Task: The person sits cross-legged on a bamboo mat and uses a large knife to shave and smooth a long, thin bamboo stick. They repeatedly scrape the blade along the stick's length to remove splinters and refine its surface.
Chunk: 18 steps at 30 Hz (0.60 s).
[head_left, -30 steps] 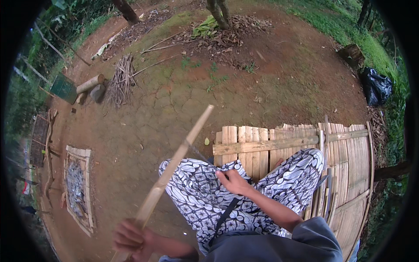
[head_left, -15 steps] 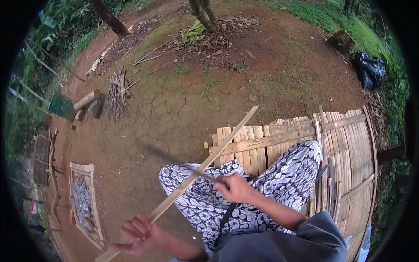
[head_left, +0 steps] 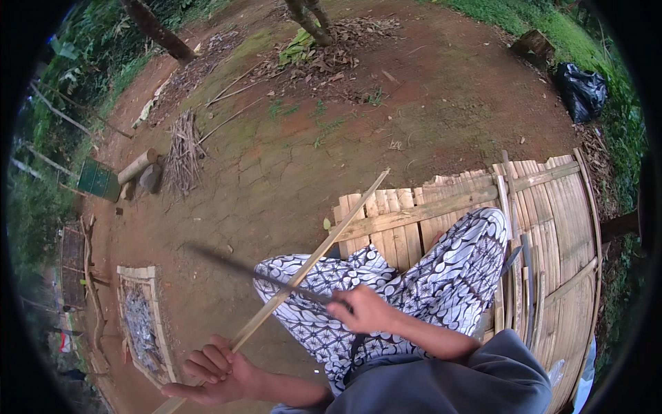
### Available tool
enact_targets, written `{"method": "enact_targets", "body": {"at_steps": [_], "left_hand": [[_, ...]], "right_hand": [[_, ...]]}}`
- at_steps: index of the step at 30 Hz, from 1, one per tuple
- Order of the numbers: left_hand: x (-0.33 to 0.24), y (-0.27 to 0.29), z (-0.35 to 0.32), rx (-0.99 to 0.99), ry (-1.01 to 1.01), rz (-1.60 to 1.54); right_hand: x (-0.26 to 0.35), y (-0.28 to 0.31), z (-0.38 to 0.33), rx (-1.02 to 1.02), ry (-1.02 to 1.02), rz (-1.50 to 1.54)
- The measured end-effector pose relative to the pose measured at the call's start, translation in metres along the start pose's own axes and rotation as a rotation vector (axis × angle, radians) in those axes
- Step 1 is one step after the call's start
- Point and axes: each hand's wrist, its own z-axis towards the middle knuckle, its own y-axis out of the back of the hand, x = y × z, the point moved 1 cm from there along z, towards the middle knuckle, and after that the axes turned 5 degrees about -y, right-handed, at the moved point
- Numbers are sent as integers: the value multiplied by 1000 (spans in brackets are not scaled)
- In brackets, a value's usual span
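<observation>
My left hand is closed round the lower part of a long, pale bamboo strip, which slants up and to the right across my lap. In my right hand is the dark handle of a long machete. Its blade points to the left, crosses the strip just above my left knee and is blurred toward the tip. Whether the edge bites into the strip I cannot tell. Patterned white and dark trousers cover my crossed legs.
I sit on a bamboo slat platform; several loose strips lie on it to my right. A framed ash pit, a bundle of sticks and a green container are on the left. A black bag sits far right.
The machete and my right hand have shifted left and slightly down along the bamboo strip. The strip's far end has moved a little left. The whole view has tilted slightly.
</observation>
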Motion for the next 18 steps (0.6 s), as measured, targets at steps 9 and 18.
{"method": "enact_targets", "body": {"at_steps": [9, 18], "left_hand": [[47, 9, -16, -191, 24, 30], [11, -2, -10, -382, -45, 107]], "right_hand": [[-48, 11, 23, -171, -212, -69], [-68, 2, 16, -257, -54, -58]]}}
